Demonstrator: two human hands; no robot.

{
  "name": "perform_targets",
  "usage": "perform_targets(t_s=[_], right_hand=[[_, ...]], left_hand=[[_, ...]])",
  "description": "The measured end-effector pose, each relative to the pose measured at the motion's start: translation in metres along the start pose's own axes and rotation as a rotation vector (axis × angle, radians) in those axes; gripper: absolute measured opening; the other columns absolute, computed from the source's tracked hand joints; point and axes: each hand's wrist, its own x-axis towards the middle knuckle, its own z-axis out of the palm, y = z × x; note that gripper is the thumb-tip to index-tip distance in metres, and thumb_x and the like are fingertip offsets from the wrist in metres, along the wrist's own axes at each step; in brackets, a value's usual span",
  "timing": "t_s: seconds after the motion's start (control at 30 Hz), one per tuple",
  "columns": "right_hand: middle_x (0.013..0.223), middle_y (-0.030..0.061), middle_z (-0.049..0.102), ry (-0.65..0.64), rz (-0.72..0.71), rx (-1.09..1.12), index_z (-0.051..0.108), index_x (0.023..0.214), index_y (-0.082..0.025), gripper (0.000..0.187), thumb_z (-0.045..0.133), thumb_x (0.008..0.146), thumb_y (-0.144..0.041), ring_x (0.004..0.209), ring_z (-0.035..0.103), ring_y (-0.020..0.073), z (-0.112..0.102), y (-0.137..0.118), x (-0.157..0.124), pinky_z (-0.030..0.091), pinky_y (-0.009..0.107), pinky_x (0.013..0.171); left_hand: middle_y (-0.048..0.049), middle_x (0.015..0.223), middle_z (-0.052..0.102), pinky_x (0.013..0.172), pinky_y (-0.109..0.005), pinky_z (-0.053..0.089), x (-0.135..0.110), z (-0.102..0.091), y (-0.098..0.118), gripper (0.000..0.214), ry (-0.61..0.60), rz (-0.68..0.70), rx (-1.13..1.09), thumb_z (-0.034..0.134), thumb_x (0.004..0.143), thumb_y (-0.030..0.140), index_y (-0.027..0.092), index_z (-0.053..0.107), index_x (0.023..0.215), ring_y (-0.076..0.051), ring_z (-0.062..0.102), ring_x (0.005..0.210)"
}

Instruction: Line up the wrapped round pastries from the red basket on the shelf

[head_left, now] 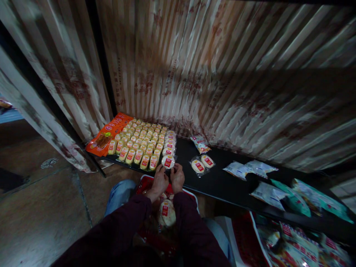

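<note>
My left hand point(160, 181) and my right hand point(177, 178) are side by side at the near edge of the black shelf point(183, 157). Between them, their closed fingertips hold the near edge of a round wrapped cake point(168, 161) with a red label. It lies at the front of a column of similar round wrapped cakes point(170, 145). To the left stand packed rows of small yellow wrapped cakes point(144, 161). Below my forearms, a red box point(144, 181) sits between my knees, with more wrapped round cakes point(167, 213) inside.
An orange packet point(107, 136) lies at the shelf's left end. Two round wrapped cakes point(202, 164) and a small packet point(200, 144) lie to the right, then several silver and green bags point(268, 194). Another box point(250, 237) holds bags at lower right. A pleated curtain point(178, 66) hangs behind.
</note>
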Motion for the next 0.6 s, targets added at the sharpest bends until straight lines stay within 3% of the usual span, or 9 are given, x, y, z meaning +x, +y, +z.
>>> perform_targets(t_s=[0.3, 0.47, 0.6], right_hand=[[0.086, 0.0063, 0.071, 0.015, -0.040, 0.024, 0.057, 0.098, -0.020, 0.025, 0.047, 0.076, -0.023, 0.077, 0.064, 0.0191, 0.006, 0.002, 0.010, 0.046, 0.030, 0.070], [0.087, 0.0067, 0.070, 0.006, -0.048, 0.046, 0.058, 0.097, -0.019, 0.025, 0.047, 0.077, -0.025, 0.078, 0.064, 0.0195, 0.005, 0.001, 0.015, 0.046, 0.030, 0.071], [0.086, 0.0062, 0.069, -0.003, -0.026, 0.043, 0.059, 0.096, -0.019, 0.025, 0.046, 0.077, -0.029, 0.077, 0.063, 0.0197, 0.003, -0.001, 0.016, 0.046, 0.031, 0.070]], left_hand=[[-0.0136, 0.120, 0.058, 0.103, -0.042, 0.045, 0.007, 0.000, 0.001, 0.052, -0.047, -0.004, 0.036, 0.045, 0.066, -0.002, 0.015, 0.063, 0.112, -0.023, 0.059, 0.107], [-0.0150, 0.125, 0.056, 0.108, -0.044, 0.039, 0.012, 0.000, 0.002, 0.049, -0.076, 0.154, 0.135, 0.043, 0.072, 0.001, 0.014, 0.062, 0.115, -0.025, 0.050, 0.118], [-0.0103, 0.133, 0.053, 0.112, -0.042, 0.034, 0.018, 0.005, -0.003, 0.047, -0.122, 0.219, 0.124, 0.042, 0.076, 0.003, 0.018, 0.061, 0.116, -0.023, 0.042, 0.128]])
